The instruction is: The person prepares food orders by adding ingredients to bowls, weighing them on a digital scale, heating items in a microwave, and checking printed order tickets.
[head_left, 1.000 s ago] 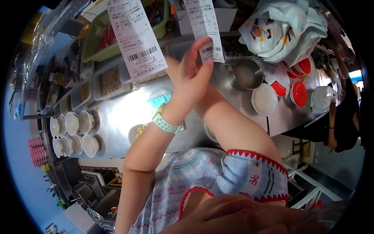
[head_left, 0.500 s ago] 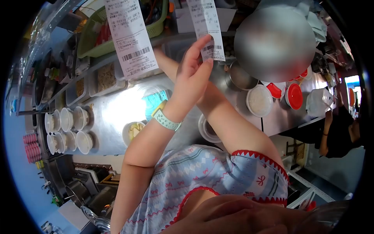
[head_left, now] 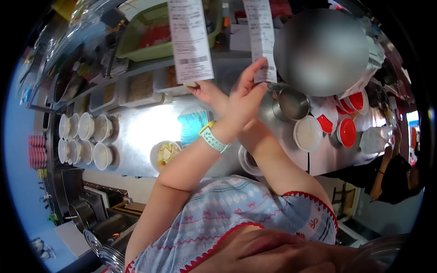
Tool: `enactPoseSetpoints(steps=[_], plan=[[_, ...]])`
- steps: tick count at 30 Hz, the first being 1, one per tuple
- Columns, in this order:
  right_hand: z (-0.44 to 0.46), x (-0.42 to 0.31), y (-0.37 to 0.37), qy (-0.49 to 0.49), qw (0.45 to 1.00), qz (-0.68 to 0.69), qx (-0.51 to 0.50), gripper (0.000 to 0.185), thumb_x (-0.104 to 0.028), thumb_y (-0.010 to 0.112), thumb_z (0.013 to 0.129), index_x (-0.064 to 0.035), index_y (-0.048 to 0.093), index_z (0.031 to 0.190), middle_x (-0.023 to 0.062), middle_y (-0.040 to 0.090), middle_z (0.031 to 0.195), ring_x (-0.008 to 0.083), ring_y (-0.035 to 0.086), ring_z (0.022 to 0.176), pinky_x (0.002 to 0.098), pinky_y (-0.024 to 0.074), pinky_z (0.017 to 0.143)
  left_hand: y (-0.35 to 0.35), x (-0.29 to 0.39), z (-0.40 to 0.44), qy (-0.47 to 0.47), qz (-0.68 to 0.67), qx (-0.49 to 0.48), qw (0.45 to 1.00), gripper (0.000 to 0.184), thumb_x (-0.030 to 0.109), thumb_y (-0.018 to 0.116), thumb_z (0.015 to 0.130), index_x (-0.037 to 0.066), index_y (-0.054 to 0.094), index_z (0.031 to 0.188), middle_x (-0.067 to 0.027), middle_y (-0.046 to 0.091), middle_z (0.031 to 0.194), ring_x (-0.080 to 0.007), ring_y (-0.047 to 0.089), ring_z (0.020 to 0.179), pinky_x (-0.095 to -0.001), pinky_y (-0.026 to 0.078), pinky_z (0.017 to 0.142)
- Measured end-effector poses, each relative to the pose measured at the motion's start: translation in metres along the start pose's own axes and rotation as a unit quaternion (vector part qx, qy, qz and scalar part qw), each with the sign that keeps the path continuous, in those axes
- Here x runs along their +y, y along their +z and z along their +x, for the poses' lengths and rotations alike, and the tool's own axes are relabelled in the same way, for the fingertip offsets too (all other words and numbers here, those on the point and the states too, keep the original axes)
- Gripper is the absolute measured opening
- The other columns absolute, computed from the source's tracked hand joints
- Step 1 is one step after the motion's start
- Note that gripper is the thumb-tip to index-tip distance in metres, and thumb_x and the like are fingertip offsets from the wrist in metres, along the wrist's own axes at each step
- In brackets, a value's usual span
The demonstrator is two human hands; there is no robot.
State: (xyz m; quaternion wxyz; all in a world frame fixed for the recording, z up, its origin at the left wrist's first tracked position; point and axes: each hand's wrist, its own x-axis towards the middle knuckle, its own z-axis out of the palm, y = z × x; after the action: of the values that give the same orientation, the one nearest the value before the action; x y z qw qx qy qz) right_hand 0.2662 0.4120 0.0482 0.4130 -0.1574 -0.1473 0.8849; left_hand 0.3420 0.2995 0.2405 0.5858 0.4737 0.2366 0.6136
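My forearms are crossed, the left one on top with a mint-green watch band [head_left: 212, 139]. My left hand [head_left: 249, 88] is at the lower end of the right-hand receipt [head_left: 258, 38]; its index finger and thumb are apart, overlapping the paper's edge. Beneath the left-hand receipt [head_left: 191, 43], my right hand [head_left: 210, 94] reaches to the bottom edge with fingers extended, partly hidden by my left hand. Both paper strips hang in front of the shelf, printed with text and a barcode.
Several lidded white cups [head_left: 103, 156] stand on the steel counter at left. A bowl of pale chunks [head_left: 166, 154], a metal pot [head_left: 291, 103], a round white container [head_left: 307, 133] and red-topped tubs [head_left: 347, 132] lie further right. A green basket [head_left: 145, 50] sits above. Another person [head_left: 398, 179] is at right.
The view has turned, shifting receipts and basket rightward. My right hand's fingers now show below the left-hand receipt, which covered them before. My left hand stays at the other receipt.
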Motion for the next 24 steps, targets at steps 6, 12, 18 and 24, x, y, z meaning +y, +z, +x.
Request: enactPoseSetpoints(steps=[6, 12, 18, 24], plan=[[0.009, -0.018, 0.009, -0.065, 0.996, -0.003, 0.053, 0.017, -0.017, 0.061, 0.091, -0.0115, 0.054, 0.106, 0.0044, 0.057, 0.106, 0.02, 0.056, 0.099, 0.0375, 0.0469, 0.086, 0.006, 0.006, -0.005, -0.033, -0.016, -0.002, 0.999, 0.053, -0.002, 0.042, 0.091, 0.001, 0.033, 0.143, -0.0071, 0.044, 0.138, -0.0127, 0.048, 0.117, -0.0316, 0.042, 0.1], [0.033, -0.016, -0.004, -0.071, 0.996, -0.039, 0.044, 0.018, -0.018, 0.061, 0.091, -0.0106, 0.054, 0.107, 0.0053, 0.057, 0.107, 0.0209, 0.056, 0.099, 0.0374, 0.0466, 0.086, 0.007, 0.009, -0.005, -0.041, -0.014, 0.004, 0.999, 0.053, -0.003, 0.041, 0.091, 0.001, 0.033, 0.143, -0.0076, 0.046, 0.136, -0.0129, 0.049, 0.117, -0.032, 0.041, 0.101], [0.047, -0.012, 0.006, -0.062, 0.992, -0.109, 0.028, 0.019, -0.019, 0.06, 0.091, -0.0098, 0.054, 0.107, 0.0063, 0.057, 0.107, 0.0218, 0.056, 0.099, 0.0374, 0.0464, 0.086, 0.005, 0.01, -0.005, -0.04, -0.026, 0.017, 0.999, 0.053, -0.004, 0.041, 0.091, 0.001, 0.033, 0.143, -0.007, 0.048, 0.133, -0.0121, 0.05, 0.114, -0.0317, 0.042, 0.101], [0.044, -0.003, 0.011, -0.048, 0.975, -0.217, 0.019, 0.021, -0.02, 0.06, 0.09, -0.0089, 0.054, 0.107, 0.0073, 0.057, 0.108, 0.0228, 0.057, 0.099, 0.0373, 0.0462, 0.086, 0.006, 0.005, -0.005, -0.047, -0.034, 0.017, 0.998, 0.054, -0.004, 0.041, 0.091, 0.001, 0.033, 0.144, -0.0063, 0.048, 0.133, -0.0113, 0.05, 0.114, -0.0309, 0.041, 0.101]])
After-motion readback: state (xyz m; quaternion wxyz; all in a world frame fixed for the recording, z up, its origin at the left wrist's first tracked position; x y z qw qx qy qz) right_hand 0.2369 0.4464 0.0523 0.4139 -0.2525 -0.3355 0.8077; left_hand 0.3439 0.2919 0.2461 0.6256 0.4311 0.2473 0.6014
